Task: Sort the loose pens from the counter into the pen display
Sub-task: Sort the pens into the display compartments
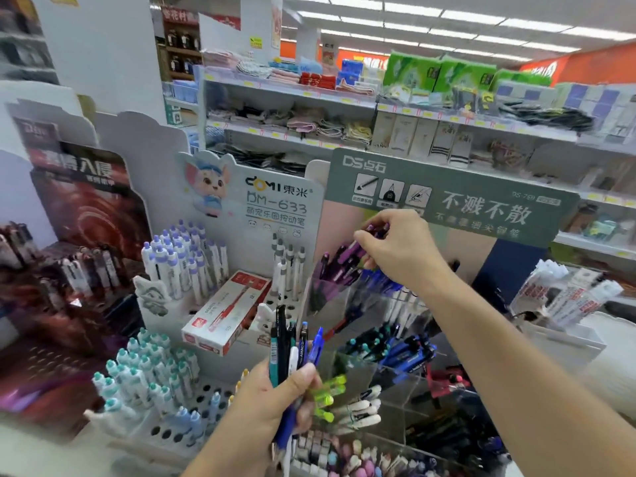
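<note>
At the pen display [361,304] in a shop aisle, my left hand [275,397] was low in the middle of the view, fingers and thumb curled round a bunch of pens [292,346] that stood up out of the fist: a teal one, a couple of black ones, a white one and a blue one, with more ends poking out below the hand. My right hand [399,249] was up higher, reaching over the clear compartments at the back, pinching a purple pen [358,247] between thumb and fingertips, tilted, its lower end down among the other purple pens [335,268] in the top-left compartment. Couldn't tell if it was touching the bottom. Just right of that sat a compartment of blue pens [382,278], mostly hidden by my wrist. Lower down there were more clear bins with teal and blue pens [395,346], and some neon green ones [328,394] right beside my left thumb. To the left stood a white rack [206,394] with holes, holding purple-capped pens [182,256] up top and teal-capped ones [144,370] lower down, and a red and white box [225,313] lay tilted across it. Behind the display was a green sign [447,197], and shelves [344,101] of folded cloths and packets further back, fairly blurry.
</note>
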